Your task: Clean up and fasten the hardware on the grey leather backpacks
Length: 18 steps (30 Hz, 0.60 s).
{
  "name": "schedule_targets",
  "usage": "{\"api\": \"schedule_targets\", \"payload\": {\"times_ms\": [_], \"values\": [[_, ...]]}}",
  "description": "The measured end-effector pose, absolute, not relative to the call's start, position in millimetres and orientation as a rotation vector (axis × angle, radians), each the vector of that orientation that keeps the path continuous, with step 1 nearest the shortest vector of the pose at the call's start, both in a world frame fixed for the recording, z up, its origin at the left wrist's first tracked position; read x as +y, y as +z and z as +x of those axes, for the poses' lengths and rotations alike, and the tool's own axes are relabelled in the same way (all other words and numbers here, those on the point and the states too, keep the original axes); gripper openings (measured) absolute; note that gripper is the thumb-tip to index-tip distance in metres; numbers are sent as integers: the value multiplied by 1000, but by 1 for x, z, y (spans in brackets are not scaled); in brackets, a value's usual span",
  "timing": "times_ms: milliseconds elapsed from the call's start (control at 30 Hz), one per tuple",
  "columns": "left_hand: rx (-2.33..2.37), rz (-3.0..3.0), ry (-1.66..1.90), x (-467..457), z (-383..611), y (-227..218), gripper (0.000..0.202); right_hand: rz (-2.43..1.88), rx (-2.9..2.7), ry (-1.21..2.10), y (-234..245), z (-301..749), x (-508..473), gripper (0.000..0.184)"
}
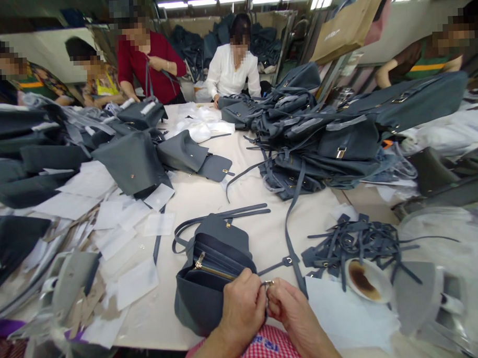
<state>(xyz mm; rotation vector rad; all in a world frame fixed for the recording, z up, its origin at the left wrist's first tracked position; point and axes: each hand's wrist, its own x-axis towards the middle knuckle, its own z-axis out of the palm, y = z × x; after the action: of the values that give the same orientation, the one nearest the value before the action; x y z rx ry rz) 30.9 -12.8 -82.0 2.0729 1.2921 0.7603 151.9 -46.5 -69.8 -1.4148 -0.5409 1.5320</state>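
A dark blue-grey leather bag (198, 300) rests in front of me with its flap folded back. Its gold zipper (214, 270) shows across the opening. My left hand (243, 301) is closed at the bag's right edge, pinching a narrow strap whose greater part the fingers hide. Close beside it, my right hand (288, 305) is closed around the same strap by a small metal buckle (267, 283). The fingertips of both hands almost meet. Just beyond them lies a thin strap with a metal ring (288, 261).
Loose dark straps (354, 243) are heaped at right, beside a white dish (368, 280) of brown liquid. Stacked bags (339, 139) rise at back right; more bags (130, 159) and white sheets (136, 282) cover the left. Several people sit or stand around the table (239, 194).
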Motion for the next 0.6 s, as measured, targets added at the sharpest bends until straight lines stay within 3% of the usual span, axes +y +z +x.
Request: {"api": "schedule_targets", "payload": {"times_ms": [200,600], "values": [[1306,1459,654,-5,27,-70,29,-1666,-657,1421,-82,160,-46,30],[1182,1206,627,-1,21,-72,23,-1377,-1575,848,-71,178,-36,24]]}}
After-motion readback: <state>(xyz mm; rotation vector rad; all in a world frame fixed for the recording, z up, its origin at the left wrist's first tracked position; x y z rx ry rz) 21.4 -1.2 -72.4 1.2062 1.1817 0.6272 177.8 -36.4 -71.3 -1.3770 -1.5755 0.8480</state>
